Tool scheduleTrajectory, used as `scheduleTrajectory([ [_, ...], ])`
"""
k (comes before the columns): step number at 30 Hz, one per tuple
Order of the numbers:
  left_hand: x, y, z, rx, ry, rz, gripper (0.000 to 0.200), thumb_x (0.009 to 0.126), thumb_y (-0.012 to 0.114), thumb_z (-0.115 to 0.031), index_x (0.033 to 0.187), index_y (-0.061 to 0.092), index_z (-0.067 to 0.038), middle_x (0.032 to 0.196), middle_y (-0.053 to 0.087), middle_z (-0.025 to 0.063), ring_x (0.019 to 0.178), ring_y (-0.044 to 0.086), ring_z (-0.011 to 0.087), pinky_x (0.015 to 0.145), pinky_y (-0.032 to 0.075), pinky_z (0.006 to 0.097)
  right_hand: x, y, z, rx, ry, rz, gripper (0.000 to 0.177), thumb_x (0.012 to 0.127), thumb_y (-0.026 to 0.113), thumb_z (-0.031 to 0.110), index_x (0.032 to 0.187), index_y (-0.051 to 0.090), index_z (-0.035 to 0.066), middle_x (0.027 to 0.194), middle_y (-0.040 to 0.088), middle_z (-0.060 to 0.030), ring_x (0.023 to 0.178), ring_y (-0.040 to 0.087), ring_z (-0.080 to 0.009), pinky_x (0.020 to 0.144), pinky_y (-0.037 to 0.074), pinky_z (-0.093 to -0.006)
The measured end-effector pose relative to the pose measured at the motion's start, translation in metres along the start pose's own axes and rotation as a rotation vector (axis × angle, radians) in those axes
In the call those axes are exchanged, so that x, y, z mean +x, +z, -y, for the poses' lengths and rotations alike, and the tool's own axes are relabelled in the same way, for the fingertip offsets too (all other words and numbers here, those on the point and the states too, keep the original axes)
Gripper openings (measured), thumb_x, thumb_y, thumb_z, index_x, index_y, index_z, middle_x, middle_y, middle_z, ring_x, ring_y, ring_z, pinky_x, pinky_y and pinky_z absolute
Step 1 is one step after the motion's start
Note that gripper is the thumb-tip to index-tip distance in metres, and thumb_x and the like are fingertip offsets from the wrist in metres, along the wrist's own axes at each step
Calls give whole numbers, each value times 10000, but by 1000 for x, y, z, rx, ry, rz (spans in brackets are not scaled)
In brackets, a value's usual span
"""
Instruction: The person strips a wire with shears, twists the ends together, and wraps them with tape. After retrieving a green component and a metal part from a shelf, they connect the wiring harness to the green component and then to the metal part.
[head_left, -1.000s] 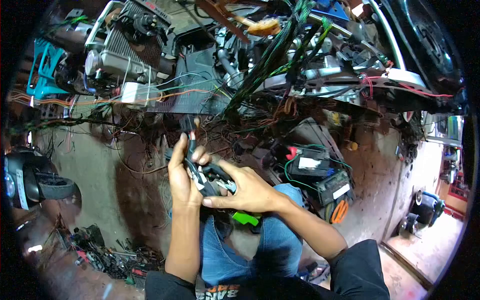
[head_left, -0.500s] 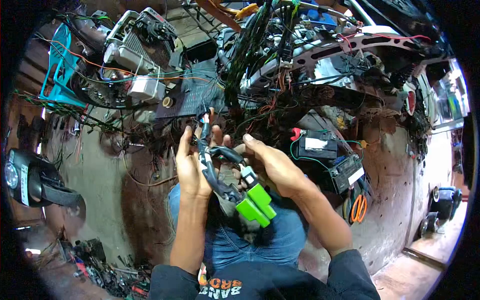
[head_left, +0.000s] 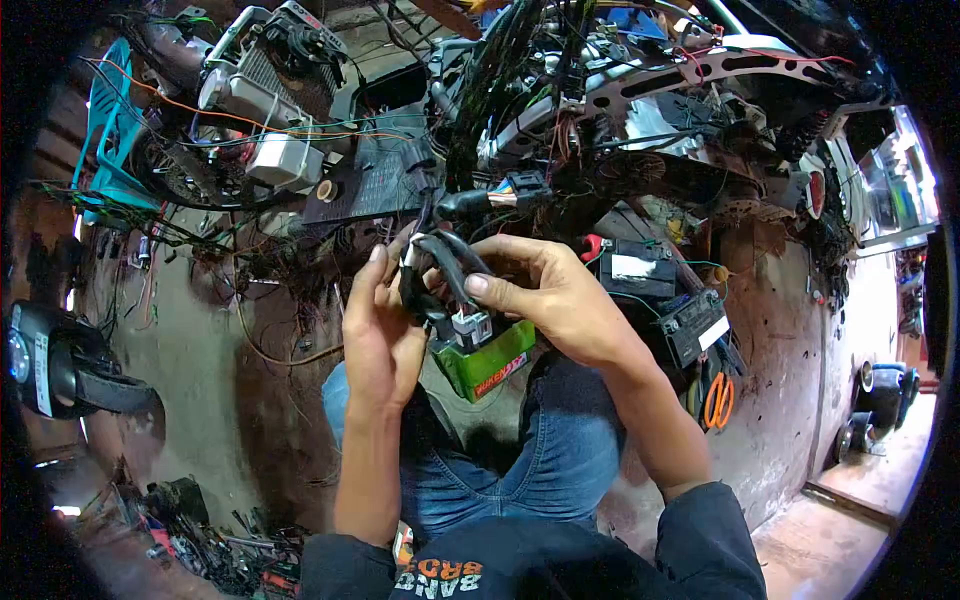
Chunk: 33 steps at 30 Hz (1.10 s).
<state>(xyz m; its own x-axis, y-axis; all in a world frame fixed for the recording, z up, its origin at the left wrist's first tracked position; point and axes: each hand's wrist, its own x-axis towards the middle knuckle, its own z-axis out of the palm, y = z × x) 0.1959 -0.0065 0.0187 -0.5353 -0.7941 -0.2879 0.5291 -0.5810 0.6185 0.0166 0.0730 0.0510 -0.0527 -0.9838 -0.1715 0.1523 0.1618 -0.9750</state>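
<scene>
Before my lap, both my hands hold a black-wrapped wiring harness [head_left: 447, 262]. My left hand [head_left: 378, 345] is closed round its left side, fingers partly behind the cables. With thumb and fingers, my right hand [head_left: 570, 308] pinches a black cable branch just above a grey connector [head_left: 472, 328]. Right below that connector is a green box-shaped unit [head_left: 490, 362] with red lettering on its side, seemingly at the harness's end; its join is partly hidden. Above my fingers, a dark connector [head_left: 520, 186] with coloured wires sticks out to the right.
Two black batteries [head_left: 640, 272] lie on the floor at the right, near an orange-handled tool [head_left: 717, 400]. Ahead are a radiator [head_left: 275, 90], a white bottle [head_left: 286, 158], tangled wires and a metal frame [head_left: 640, 90]. A wheel [head_left: 110, 385] is at the far left.
The green unit has turned, now showing its lettered face. My right hand has moved in onto the cable by the grey connector, and a connector with coloured wires now shows above.
</scene>
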Motion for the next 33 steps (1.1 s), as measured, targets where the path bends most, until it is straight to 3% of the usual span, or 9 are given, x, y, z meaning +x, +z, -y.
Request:
scheduleTrajectory([
  [6,-5,-6,2,381,-23,-20,362,1075,591,-260,1351,579,-26,1131,706,51,990,671,90,856,536,241,4,0,-13,45,52,-27,269,991,713,135,1199,700,-35,1044,717,-28,964,622,-83,890,526,-285],
  [12,3,-3,17,391,131,-1,412,1094,571,-313,1361,569,0,1013,688,22,878,630,75,788,514,243,1,1,-12,60,115,-79,271,1004,697,130,1218,679,-37,1057,705,-33,978,612,-71,896,520,-276],
  [17,7,-16,21,386,139,-30,526,1091,556,-362,1452,485,13,1139,683,55,978,680,116,848,560,267,-3,-1,-14,45,81,29,341,1026,673,192,1282,646,-32,1145,682,-58,1090,590,-118,964,490,-311],
  [21,5,-12,16,435,166,-61,466,1105,522,-356,1425,527,-17,1076,699,28,896,675,82,763,541,225,-10,-21,-25,-375,65,-41,445,1045,646,296,1385,608,11,1216,635,-66,1125,584,-141,974,471,-307],
  [24,4,-4,20,458,252,-237,413,1101,555,-331,1381,560,-28,851,612,-32,698,510,30,631,409,203,-19,-34,-37,-199,55,48,454,1057,627,293,1426,596,29,1311,640,-68,1156,569,-136,1009,461,-300],
  [25,3,-11,22,449,305,-202,446,1090,577,-301,1412,533,4,990,673,2,755,568,31,640,437,200,-22,-36,-38,-104,173,83,466,1064,616,292,1449,579,34,1373,632,-83,1210,562,-140,1058,444,-303],
  [28,-1,-6,23,620,423,-208,469,1095,568,-306,1441,519,8,918,618,-22,724,483,12,625,382,187,-29,-29,-72,-164,89,34,516,1065,598,356,1457,558,23,1396,650,-127,1256,595,-211,1100,437,-354],
  [32,-8,-9,17,696,418,-182,456,1101,552,-329,1424,548,-7,868,535,-52,735,435,27,662,366,204,-31,-20,-89,178,408,-142,561,1076,568,389,1476,531,-3,1420,629,-158,1316,559,-233,1145,394,-350],
  [33,-9,-10,18,648,420,-197,462,1101,554,-326,1429,538,-1,868,534,-52,735,432,28,665,366,205,-25,-26,-112,54,230,-89,588,1076,563,398,1478,517,-30,1430,617,-178,1327,552,-243,1154,386,-351],
])
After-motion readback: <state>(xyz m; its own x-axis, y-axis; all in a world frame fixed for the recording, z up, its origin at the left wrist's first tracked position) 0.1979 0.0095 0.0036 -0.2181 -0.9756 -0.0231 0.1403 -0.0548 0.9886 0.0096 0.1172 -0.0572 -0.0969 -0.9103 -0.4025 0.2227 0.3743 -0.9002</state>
